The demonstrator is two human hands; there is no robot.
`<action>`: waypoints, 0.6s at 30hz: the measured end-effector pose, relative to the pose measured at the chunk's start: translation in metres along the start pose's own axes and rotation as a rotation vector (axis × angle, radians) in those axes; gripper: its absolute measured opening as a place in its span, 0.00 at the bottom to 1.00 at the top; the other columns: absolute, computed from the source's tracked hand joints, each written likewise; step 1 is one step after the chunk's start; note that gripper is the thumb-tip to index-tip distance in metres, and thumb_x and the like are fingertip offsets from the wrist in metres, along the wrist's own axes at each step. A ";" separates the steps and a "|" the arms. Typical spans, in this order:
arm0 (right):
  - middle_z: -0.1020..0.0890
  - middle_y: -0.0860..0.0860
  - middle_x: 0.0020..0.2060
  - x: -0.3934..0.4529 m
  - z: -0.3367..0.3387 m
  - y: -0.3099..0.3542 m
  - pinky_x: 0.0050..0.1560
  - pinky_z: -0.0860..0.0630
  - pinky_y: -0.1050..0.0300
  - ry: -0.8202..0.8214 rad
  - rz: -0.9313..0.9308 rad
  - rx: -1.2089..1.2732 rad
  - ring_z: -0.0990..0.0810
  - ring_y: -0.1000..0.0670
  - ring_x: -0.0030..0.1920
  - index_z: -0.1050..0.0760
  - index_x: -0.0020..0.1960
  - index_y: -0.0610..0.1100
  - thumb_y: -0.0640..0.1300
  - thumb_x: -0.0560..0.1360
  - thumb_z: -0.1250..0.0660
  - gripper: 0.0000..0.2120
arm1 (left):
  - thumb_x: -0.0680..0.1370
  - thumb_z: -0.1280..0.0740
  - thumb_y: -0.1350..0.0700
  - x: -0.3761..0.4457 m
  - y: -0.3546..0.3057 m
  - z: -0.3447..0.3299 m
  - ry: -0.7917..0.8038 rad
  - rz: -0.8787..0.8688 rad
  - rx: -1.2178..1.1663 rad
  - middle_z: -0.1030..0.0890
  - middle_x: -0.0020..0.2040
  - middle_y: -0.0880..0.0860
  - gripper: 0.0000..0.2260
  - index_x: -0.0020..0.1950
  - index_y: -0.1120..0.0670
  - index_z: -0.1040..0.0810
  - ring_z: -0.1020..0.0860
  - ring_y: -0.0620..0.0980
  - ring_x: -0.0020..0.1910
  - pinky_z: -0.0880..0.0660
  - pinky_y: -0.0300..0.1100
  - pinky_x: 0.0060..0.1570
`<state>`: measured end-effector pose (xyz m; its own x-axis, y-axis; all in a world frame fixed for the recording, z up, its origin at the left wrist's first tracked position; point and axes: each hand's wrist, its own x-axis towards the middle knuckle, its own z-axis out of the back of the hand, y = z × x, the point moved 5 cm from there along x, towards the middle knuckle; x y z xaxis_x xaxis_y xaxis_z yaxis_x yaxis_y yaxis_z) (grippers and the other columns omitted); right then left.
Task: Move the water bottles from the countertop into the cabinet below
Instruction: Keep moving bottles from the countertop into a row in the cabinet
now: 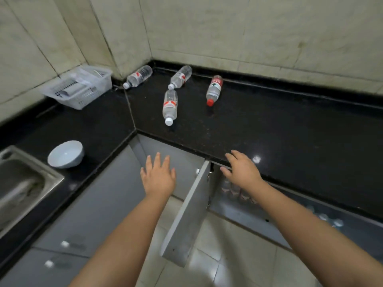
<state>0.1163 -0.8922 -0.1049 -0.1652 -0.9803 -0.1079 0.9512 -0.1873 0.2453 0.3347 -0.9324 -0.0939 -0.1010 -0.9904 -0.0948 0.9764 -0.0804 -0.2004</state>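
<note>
Both grips hang apart and hold nothing: our left hand [158, 179] at lower centre before the open cabinet door [189, 212], our right hand [241, 169] at the worktop [279, 129] edge. Four water bottles [170, 106] lie on their sides at upper centre.

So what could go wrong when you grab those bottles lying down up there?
The four bottles lie on their sides, so the nearest white-capped bottle or the red-capped bottle might roll along the countertop when nudged. The open cabinet door juts out between the left hand and right hand and could get bumped.
</note>
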 end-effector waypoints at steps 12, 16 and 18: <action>0.27 0.46 0.64 0.220 0.038 -0.016 0.60 0.28 0.49 0.013 -0.014 -0.143 0.30 0.42 0.64 0.30 0.66 0.45 0.51 0.77 0.39 0.20 | 0.78 0.40 0.48 0.176 -0.017 0.002 -0.059 0.078 -0.059 0.47 0.77 0.56 0.26 0.74 0.51 0.45 0.52 0.56 0.76 0.44 0.52 0.73; 0.33 0.43 0.67 0.314 0.031 -0.016 0.59 0.27 0.46 -0.031 0.002 -0.073 0.33 0.40 0.65 0.35 0.68 0.43 0.48 0.75 0.34 0.24 | 0.77 0.37 0.49 0.246 -0.033 -0.012 -0.052 0.116 -0.087 0.44 0.75 0.58 0.28 0.73 0.52 0.44 0.46 0.57 0.74 0.38 0.51 0.70; 0.37 0.43 0.70 0.349 0.023 -0.019 0.59 0.27 0.46 -0.040 0.020 -0.082 0.35 0.40 0.67 0.37 0.70 0.45 0.46 0.74 0.34 0.26 | 0.75 0.34 0.51 0.269 -0.038 -0.024 -0.055 0.145 -0.148 0.39 0.71 0.58 0.28 0.71 0.53 0.41 0.39 0.56 0.70 0.32 0.48 0.65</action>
<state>0.0348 -1.2328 -0.1247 -0.1547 -0.9859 -0.0646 0.9723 -0.1635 0.1670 0.2661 -1.1927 -0.1353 0.0534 -0.9953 -0.0810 0.9408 0.0773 -0.3300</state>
